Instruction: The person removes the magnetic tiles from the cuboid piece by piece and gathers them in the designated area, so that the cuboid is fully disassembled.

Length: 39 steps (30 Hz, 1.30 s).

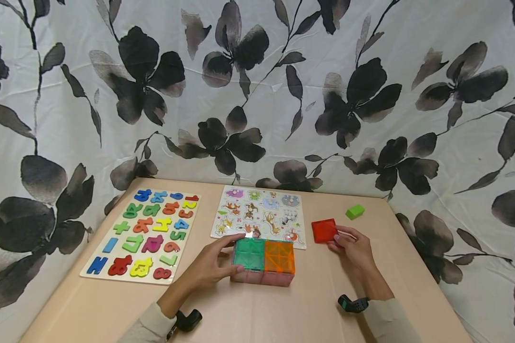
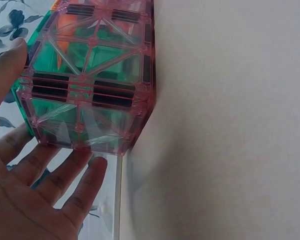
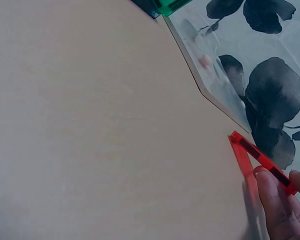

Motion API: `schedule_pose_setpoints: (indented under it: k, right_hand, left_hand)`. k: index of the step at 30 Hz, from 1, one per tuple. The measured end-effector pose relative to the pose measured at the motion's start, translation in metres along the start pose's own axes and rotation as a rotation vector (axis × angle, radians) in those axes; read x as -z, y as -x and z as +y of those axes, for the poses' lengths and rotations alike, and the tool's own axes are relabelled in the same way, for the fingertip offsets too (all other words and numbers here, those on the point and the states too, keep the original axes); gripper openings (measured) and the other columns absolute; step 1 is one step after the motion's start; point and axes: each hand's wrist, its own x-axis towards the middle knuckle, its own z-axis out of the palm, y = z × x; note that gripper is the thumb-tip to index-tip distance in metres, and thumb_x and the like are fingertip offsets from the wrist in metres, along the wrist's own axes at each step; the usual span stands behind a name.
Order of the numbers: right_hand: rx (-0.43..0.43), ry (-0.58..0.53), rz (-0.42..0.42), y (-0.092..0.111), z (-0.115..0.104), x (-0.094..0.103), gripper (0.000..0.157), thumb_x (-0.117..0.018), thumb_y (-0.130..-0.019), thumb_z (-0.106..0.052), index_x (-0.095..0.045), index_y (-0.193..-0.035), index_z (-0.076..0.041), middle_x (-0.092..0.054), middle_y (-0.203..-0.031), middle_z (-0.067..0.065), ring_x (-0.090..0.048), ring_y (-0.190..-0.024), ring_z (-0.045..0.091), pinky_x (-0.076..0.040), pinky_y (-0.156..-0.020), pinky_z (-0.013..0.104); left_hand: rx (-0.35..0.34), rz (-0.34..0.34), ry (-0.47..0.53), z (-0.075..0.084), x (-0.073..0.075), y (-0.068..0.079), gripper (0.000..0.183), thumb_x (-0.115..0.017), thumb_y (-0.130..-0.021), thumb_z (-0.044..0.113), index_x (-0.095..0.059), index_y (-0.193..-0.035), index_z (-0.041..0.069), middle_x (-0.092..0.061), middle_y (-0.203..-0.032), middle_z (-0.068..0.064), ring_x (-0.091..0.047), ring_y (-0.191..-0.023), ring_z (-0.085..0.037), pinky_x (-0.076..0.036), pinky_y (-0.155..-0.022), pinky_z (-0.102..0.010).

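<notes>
I see the left hand [image 1: 207, 264] gripping the left end of the translucent tile box [image 1: 263, 263] between thumb and fingers, near the animal board [image 1: 257, 212]. The right hand [image 1: 355, 250] pinches a red tile [image 1: 323, 231] right of that box; from here I can't quite tell whether the tile touches the table [image 1: 304, 314].

I can't tell whether this is a home or a studio, but it looks like a play corner: flowered cloth [image 1: 296, 107] hangs behind a pale bench [image 1: 304, 314] bearing a letter board [image 1: 156, 262], an animal board [image 1: 260, 212] and clear, coloured tiles [image 1: 263, 264].
</notes>
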Motion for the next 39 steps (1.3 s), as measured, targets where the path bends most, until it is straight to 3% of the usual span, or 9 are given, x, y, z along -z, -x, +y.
schedule_pose_setpoints:
  k: [5, 9, 14, 17, 20, 24, 32, 35, 39]
  right_hand:
    - [-0.022, 0.010, 0.008, -0.007, -0.001, -0.011, 0.045, -0.064, -0.105, -0.006, -0.055, -0.150, -0.003, -0.079, -0.110, 0.010, -0.082, -0.088, 0.017, -0.066, -0.083, 0.031]
    - [0.002, 0.090, 0.027, -0.008, 0.000, -0.016, 0.042, -0.067, -0.104, -0.006, -0.060, -0.145, -0.003, -0.078, -0.113, 0.016, -0.081, -0.085, 0.017, -0.066, -0.079, 0.029]
    - [0.119, 0.343, 0.049, -0.003, 0.000, -0.016, 0.038, -0.071, -0.102, -0.006, -0.067, -0.139, -0.002, -0.075, -0.124, 0.026, -0.081, -0.091, 0.024, -0.067, -0.075, 0.027]
    - [0.199, 0.541, 0.077, 0.003, -0.003, -0.014, 0.036, -0.072, -0.102, -0.012, -0.069, -0.137, -0.006, -0.074, -0.128, 0.025, -0.079, -0.095, 0.028, -0.065, -0.073, 0.024]
    - [0.255, 0.637, 0.095, 0.014, -0.008, -0.014, 0.035, -0.073, -0.102, -0.017, -0.071, -0.136, -0.008, -0.076, -0.127, 0.023, -0.078, -0.091, 0.030, -0.062, -0.069, 0.022]
    - [0.280, 0.575, 0.019, 0.036, -0.015, -0.021, 0.038, -0.075, -0.101, -0.020, -0.069, -0.137, -0.008, -0.078, -0.121, 0.021, -0.080, -0.089, 0.030, -0.063, -0.072, 0.019]
    - [0.280, 0.377, -0.282, 0.084, -0.025, -0.054, 0.048, -0.080, -0.096, -0.018, -0.067, -0.143, -0.015, -0.080, -0.118, 0.015, -0.080, -0.097, 0.026, -0.065, -0.084, 0.024]
    - [0.271, 0.353, -0.362, 0.094, -0.023, -0.067, 0.049, -0.080, -0.096, -0.021, -0.067, -0.143, -0.019, -0.081, -0.117, 0.010, -0.079, -0.099, 0.017, -0.062, -0.085, 0.022]
    - [0.266, 0.285, -0.433, 0.101, -0.020, -0.080, 0.047, -0.079, -0.097, -0.017, -0.067, -0.142, -0.014, -0.080, -0.115, 0.014, -0.079, -0.096, 0.016, -0.062, -0.083, 0.021]
  left_hand:
    - [0.001, 0.002, 0.005, 0.000, 0.000, 0.000, 0.076, -0.085, -0.092, 0.030, -0.049, -0.158, 0.018, -0.055, -0.158, -0.010, -0.057, -0.141, -0.036, -0.056, -0.108, -0.057]
    - [-0.001, -0.002, 0.005, 0.000, 0.000, 0.000, 0.077, -0.084, -0.092, 0.030, -0.048, -0.158, 0.017, -0.055, -0.158, -0.011, -0.058, -0.140, -0.036, -0.057, -0.108, -0.056]
    - [-0.006, -0.003, -0.001, 0.000, 0.001, -0.001, 0.077, -0.084, -0.093, 0.031, -0.047, -0.159, 0.019, -0.054, -0.159, -0.010, -0.058, -0.140, -0.035, -0.057, -0.107, -0.054]
    - [-0.007, 0.000, 0.000, 0.000, 0.001, -0.001, 0.077, -0.084, -0.092, 0.031, -0.048, -0.159, 0.020, -0.054, -0.159, -0.009, -0.058, -0.141, -0.035, -0.057, -0.107, -0.055]
    - [-0.005, 0.001, -0.002, -0.001, 0.001, -0.001, 0.076, -0.084, -0.093, 0.031, -0.048, -0.159, 0.021, -0.054, -0.159, -0.008, -0.058, -0.141, -0.034, -0.057, -0.107, -0.054]
    - [-0.003, -0.001, -0.004, -0.001, 0.000, 0.000, 0.075, -0.084, -0.093, 0.032, -0.048, -0.159, 0.021, -0.055, -0.158, -0.009, -0.058, -0.140, -0.034, -0.057, -0.107, -0.054]
    - [0.005, 0.001, -0.004, 0.000, 0.000, -0.001, 0.077, -0.085, -0.092, 0.030, -0.048, -0.158, 0.020, -0.054, -0.159, -0.008, -0.058, -0.141, -0.034, -0.057, -0.108, -0.055]
    - [0.008, 0.005, -0.013, 0.000, 0.000, -0.001, 0.077, -0.085, -0.092, 0.031, -0.048, -0.158, 0.020, -0.054, -0.160, -0.008, -0.058, -0.141, -0.034, -0.057, -0.108, -0.055]
    - [0.013, 0.008, -0.018, 0.001, 0.000, -0.001, 0.077, -0.086, -0.091, 0.030, -0.049, -0.158, 0.021, -0.054, -0.160, -0.007, -0.058, -0.141, -0.034, -0.057, -0.108, -0.055]
